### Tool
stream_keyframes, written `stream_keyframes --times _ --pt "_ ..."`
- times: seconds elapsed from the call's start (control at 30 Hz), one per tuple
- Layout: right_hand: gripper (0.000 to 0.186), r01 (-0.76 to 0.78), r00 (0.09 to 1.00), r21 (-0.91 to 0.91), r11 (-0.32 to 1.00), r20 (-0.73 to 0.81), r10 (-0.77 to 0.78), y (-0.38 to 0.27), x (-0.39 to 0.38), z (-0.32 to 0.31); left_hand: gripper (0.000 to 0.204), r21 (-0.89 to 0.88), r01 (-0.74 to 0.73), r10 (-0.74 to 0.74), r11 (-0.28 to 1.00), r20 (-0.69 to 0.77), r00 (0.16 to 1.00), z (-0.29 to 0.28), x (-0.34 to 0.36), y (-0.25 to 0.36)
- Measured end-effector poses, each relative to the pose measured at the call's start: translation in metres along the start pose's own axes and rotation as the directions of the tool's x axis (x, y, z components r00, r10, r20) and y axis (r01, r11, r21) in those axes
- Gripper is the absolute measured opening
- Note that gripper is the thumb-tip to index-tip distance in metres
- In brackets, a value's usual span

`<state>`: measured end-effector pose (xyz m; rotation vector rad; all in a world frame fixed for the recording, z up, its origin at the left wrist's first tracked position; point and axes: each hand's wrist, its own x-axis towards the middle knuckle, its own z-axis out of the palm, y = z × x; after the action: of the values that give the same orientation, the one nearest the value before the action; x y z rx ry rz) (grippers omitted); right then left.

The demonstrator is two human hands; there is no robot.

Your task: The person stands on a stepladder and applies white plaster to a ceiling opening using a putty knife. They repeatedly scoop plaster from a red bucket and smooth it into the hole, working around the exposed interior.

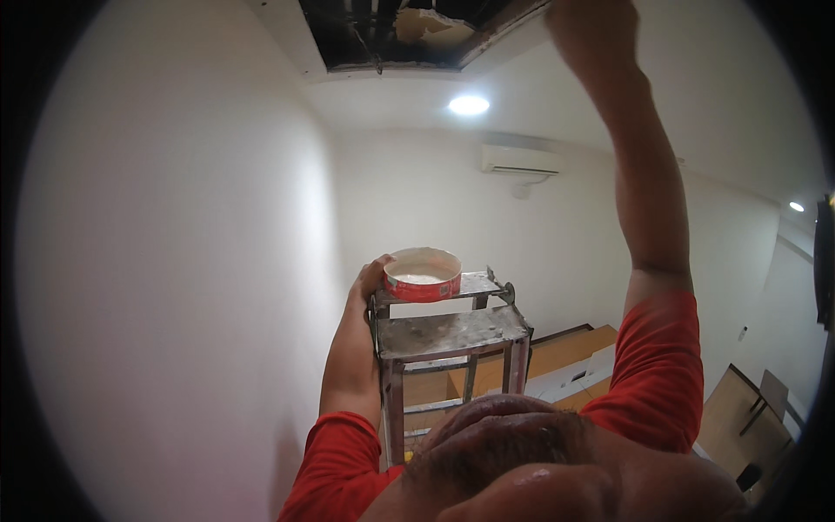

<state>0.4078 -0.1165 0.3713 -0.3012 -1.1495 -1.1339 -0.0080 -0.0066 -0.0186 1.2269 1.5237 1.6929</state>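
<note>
My left hand (371, 275) is closed at the left side of a short, round red tub (424, 290), its fingers against the rim. Whitish paste lies inside the tub, which rests on the top of a stained metal stepladder (452, 331). Stretched up high, my right hand (597, 30) is closed in a fist close to the ceiling, near the corner of a rectangular ceiling opening (391, 68). The picture's top edge cuts off part of this fist, so whatever it holds is hidden.
A white wall (174, 261) rises close on my left. Dark cavity and a torn board (430, 28) show within the opening. A round ceiling light (469, 105) and an air conditioner (520, 161) are farther back. Brown panels (565, 351) lie below, behind the stepladder.
</note>
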Motion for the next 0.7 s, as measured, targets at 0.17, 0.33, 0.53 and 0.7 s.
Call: stream_keyframes --times 0.17,0.33,0.53,0.7 --pt "0.055 0.222 0.961 0.021 0.975 -0.173 -0.215 -0.107 0.023 0.042 0.068 0.063 0.032 -0.029 0.997 -0.054 0.998 -0.004 -0.015 0.008" --pt "0.055 0.181 0.952 0.003 0.984 -0.251 -0.174 -0.154 0.067 0.052 0.060 0.022 -0.056 0.056 0.998 0.005 0.998 0.007 0.010 -0.004" --pt "0.053 0.203 0.927 -0.024 0.979 -0.317 -0.200 -0.178 0.074 0.078 0.065 0.001 0.000 0.000 1.000 -0.022 1.000 0.005 -0.006 0.005" --pt "0.050 0.157 0.978 -0.036 0.987 -0.133 -0.160 -0.165 0.064 0.066 0.064 0.026 0.029 -0.030 0.999 0.033 0.999 0.027 -0.013 0.022"
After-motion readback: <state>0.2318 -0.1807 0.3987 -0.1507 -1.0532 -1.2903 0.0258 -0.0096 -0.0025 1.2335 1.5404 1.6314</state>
